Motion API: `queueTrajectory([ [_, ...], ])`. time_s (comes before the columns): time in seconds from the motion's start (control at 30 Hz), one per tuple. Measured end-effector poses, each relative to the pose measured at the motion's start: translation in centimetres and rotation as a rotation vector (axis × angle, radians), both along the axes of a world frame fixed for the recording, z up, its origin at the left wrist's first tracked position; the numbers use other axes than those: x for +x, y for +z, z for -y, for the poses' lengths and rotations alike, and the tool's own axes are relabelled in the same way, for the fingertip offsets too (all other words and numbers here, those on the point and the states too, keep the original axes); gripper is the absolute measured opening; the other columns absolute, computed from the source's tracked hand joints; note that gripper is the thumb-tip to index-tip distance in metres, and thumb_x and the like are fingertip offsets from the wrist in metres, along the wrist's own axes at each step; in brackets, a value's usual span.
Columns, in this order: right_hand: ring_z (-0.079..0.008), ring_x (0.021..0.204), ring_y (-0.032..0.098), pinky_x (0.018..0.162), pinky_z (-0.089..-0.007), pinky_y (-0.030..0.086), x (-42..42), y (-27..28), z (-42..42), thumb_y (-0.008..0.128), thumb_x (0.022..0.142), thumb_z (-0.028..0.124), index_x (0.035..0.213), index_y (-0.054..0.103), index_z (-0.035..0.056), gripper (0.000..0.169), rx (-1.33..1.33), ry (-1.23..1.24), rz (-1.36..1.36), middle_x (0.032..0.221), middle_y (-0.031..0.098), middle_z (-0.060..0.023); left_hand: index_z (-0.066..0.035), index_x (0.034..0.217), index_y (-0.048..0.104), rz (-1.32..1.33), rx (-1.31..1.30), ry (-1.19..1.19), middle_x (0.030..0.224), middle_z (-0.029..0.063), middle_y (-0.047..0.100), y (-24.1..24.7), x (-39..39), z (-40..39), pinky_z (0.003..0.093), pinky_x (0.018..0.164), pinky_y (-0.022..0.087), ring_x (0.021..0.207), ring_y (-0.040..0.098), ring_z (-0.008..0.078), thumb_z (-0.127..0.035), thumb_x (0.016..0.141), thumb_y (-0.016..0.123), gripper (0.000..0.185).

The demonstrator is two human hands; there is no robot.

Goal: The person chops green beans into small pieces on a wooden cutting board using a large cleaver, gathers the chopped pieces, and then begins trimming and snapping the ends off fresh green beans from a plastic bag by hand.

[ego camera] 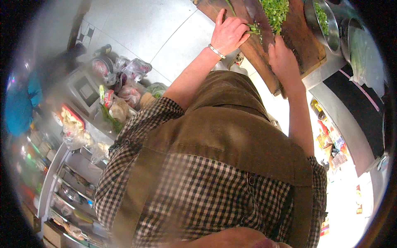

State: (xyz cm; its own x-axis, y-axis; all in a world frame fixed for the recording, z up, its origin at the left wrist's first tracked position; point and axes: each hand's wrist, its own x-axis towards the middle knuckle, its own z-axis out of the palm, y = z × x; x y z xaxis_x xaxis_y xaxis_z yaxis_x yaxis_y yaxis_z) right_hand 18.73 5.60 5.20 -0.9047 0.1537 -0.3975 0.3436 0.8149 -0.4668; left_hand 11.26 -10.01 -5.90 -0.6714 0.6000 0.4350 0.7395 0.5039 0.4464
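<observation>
On a thick wooden cutting board (307,59), my left hand (229,34), with a bracelet at the wrist, presses on thin green stalks (254,28). Its index finger points away from the others. My right hand (283,59) is closed around the handle end of a kitchen knife, and the fingers hide that handle. The knife's broad, dark blade (260,17) lies between the stalks and a heap of finely chopped greens (276,14). Small cut bits lie by the stalk ends, close to the blade.
A metal bowl (334,43) holding chopped greens stands right of the board. Beside it, long green stalks (358,55) lie in clear plastic. Bagged vegetables (133,69) and a grey-white device (82,90) sit at left, above open shelves (71,198). An oil bottle (318,109) stands low at right.
</observation>
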Motion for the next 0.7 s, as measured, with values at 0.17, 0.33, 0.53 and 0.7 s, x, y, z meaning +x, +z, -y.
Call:
queueTrajectory([
  [0.17,-0.0417,0.066,0.057,0.058,-0.0510,0.045,-0.1,-2.3,0.8,0.041,0.086,0.023,0.100,0.040,0.0055,0.022,0.114,0.007,-0.111,0.068,0.058,-0.0237,-0.014,0.073,0.056,-0.086,0.040,-0.027,0.077,-0.0037,0.053,-0.1,-0.7,-0.5,0.0484,0.096,0.027,0.081,0.052,0.0150,-0.021,0.070,0.063,0.011],
  [0.33,-0.0420,0.067,0.057,0.059,-0.0505,0.046,-1.5,-2.6,0.2,0.042,0.086,0.023,0.100,0.040,0.0053,0.023,0.131,0.013,-0.123,0.070,0.059,-0.0230,-0.016,0.076,0.056,-0.069,-0.045,-0.034,0.083,-0.0059,0.056,0.1,-0.7,-0.5,0.0471,0.097,0.026,0.084,0.053,0.0149,-0.020,0.070,0.065,0.011],
  [0.53,-0.0423,0.074,0.057,0.064,-0.0516,0.044,-2.9,-0.5,-0.5,0.040,0.086,0.023,0.099,0.041,0.0050,0.022,0.172,0.114,-0.072,0.075,0.058,-0.0249,-0.015,0.077,0.056,-0.069,-0.024,-0.018,0.085,-0.0054,0.056,0.3,-0.6,-0.3,0.0485,0.097,0.025,0.085,0.053,0.0147,-0.021,0.070,0.065,0.012],
  [0.7,-0.0422,0.074,0.057,0.064,-0.0518,0.044,-1.0,0.4,0.2,0.040,0.086,0.022,0.100,0.041,0.0045,0.022,-0.026,-0.041,0.042,0.075,0.058,-0.0258,-0.015,0.077,0.056,-0.034,0.041,-0.019,0.089,-0.0049,0.056,0.5,-0.6,0.0,0.0497,0.097,0.025,0.088,0.053,0.0148,-0.021,0.070,0.065,0.013],
])
